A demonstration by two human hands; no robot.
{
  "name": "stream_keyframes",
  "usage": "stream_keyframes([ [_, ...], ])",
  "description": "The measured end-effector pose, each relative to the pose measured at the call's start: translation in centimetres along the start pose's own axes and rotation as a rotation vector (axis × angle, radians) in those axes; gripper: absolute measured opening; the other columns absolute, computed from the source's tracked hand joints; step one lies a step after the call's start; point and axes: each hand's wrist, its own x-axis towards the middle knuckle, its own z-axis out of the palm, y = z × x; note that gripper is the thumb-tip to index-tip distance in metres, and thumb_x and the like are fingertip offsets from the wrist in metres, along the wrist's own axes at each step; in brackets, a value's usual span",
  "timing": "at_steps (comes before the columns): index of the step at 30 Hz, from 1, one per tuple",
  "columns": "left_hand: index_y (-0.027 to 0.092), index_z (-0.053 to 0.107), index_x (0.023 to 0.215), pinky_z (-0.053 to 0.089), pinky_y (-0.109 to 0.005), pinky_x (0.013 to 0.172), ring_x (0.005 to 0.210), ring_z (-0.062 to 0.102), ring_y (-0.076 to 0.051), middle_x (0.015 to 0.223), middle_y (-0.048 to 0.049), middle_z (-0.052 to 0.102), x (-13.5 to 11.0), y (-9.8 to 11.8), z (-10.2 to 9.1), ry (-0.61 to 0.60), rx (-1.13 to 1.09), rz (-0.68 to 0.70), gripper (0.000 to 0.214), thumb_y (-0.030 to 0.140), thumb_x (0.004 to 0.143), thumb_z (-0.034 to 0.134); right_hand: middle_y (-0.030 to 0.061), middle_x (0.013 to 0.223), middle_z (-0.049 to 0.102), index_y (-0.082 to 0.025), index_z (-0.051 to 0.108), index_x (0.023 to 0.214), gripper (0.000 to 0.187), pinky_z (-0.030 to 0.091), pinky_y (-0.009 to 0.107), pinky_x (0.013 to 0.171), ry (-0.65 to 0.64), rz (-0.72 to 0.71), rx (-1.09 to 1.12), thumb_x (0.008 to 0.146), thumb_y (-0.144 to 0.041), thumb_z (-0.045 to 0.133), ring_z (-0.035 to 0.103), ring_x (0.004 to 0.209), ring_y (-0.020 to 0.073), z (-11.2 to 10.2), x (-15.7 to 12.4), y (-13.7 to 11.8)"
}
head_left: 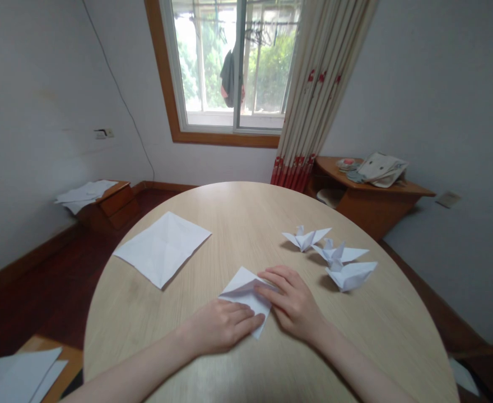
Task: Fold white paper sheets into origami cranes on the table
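A small piece of folded white paper (242,278) lies on the round table in front of me, creased into a kite-like shape with a raised flap. My left hand (225,324) rests across its lower left part, fingers close together, holding it against the tabletop. At its right edge, my right hand (291,299) has its fingers bent over the flap and grips it; the thumb is mostly hidden. Right of that hand stand three folded paper cranes: a near one (351,275), a middle one (342,254) and a far one (305,239).
A creased square sheet of paper (164,249) lies flat on the left of the light wooden table (246,210). Papers sit on a low cabinet (118,202) and at lower left (23,375). A corner shelf (414,190) holds a cloth bag (383,169) beyond the table.
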Motion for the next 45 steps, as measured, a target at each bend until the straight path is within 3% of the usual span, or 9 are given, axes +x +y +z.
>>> stream_keyframes([
  [5,0.009,0.055,0.113,0.053,-0.024,0.060,0.072,0.067,-0.015,0.082,-0.0058,0.070,-0.1,0.2,0.4,-0.005,0.046,-0.029,0.028,0.009,0.100,0.031,0.0069,0.096,0.068,-0.018,0.063,0.106,0.033,0.042,0.043,0.093,-0.002,0.003,-0.028,0.083,-0.004,0.043,0.057,0.093,0.0210,0.3,-0.1,0.0],
  [11,0.014,0.061,0.095,0.048,-0.025,0.058,0.066,0.061,-0.014,0.073,-0.0020,0.064,0.1,0.3,1.3,-0.019,0.002,-0.125,0.030,0.015,0.101,0.032,0.0079,0.098,0.067,-0.015,0.060,0.110,0.036,0.038,0.043,0.094,0.001,-0.005,-0.060,0.083,-0.002,0.040,0.056,0.095,0.0211,0.8,0.1,-0.3],
  [16,0.015,0.063,0.089,0.045,-0.028,0.064,0.073,0.058,-0.016,0.078,-0.0035,0.064,0.5,0.2,1.3,0.027,0.028,-0.143,0.031,0.015,0.101,0.034,0.0091,0.098,0.065,-0.018,0.058,0.110,0.034,0.044,0.044,0.090,-0.033,0.080,-0.016,0.085,-0.003,0.041,0.057,0.094,0.0229,1.1,0.2,-0.1],
  [22,0.015,0.058,0.077,0.044,-0.034,0.072,0.077,0.056,-0.019,0.083,-0.0050,0.063,0.4,0.4,1.0,0.124,0.182,-0.179,0.030,0.023,0.100,0.039,0.0097,0.100,0.060,-0.020,0.055,0.107,0.026,0.053,0.034,0.073,-0.055,0.228,0.142,0.088,-0.006,0.044,0.059,0.088,0.0214,1.7,-0.3,0.3],
  [27,0.016,0.056,0.098,0.045,-0.040,0.087,0.103,0.054,-0.026,0.107,-0.0120,0.060,0.1,0.6,1.0,0.223,0.156,-0.330,0.019,0.033,0.097,0.046,0.0099,0.104,0.057,-0.021,0.049,0.113,0.030,0.055,0.037,0.078,-0.067,0.259,0.213,0.088,-0.006,0.043,0.060,0.093,0.0217,1.9,-0.5,0.5],
  [31,0.015,0.041,0.124,0.047,-0.048,0.093,0.118,0.048,-0.031,0.126,-0.0195,0.048,-0.1,0.3,1.4,0.311,-0.029,-0.487,0.048,0.037,0.087,0.062,0.0096,0.105,0.057,-0.022,0.043,0.116,0.033,0.056,0.037,0.078,-0.055,0.247,0.243,0.088,-0.004,0.041,0.061,0.094,0.0214,2.1,-0.7,0.6],
  [34,0.020,0.032,0.130,0.051,-0.045,0.089,0.115,0.054,-0.027,0.128,-0.0169,0.050,-0.3,-0.3,1.6,0.360,-0.187,-0.566,0.060,0.031,0.083,0.067,0.0086,0.102,0.059,-0.023,0.038,0.117,0.037,0.056,0.037,0.077,-0.001,0.178,0.236,0.087,-0.002,0.041,0.062,0.092,0.0209,2.2,-1.0,0.7],
  [38,0.019,0.040,0.127,0.055,-0.035,0.081,0.096,0.065,-0.022,0.108,-0.0089,0.065,-0.7,-1.1,1.5,0.248,-0.202,-0.605,0.048,0.019,0.083,0.060,0.0078,0.100,0.060,-0.024,0.035,0.120,0.044,0.056,0.035,0.074,0.048,0.060,0.208,0.084,0.001,0.041,0.061,0.088,0.0197,2.1,-1.2,0.6],
  [45,0.018,0.059,0.103,0.055,-0.027,0.068,0.078,0.068,-0.018,0.086,-0.0060,0.071,-1.3,-1.4,1.6,0.102,-0.047,-0.462,0.027,0.008,0.080,0.047,0.0123,0.102,0.066,-0.018,0.048,0.117,0.039,0.054,0.039,0.080,-0.117,0.081,0.143,0.081,-0.004,0.041,0.061,0.095,0.0238,1.4,-0.8,0.5],
])
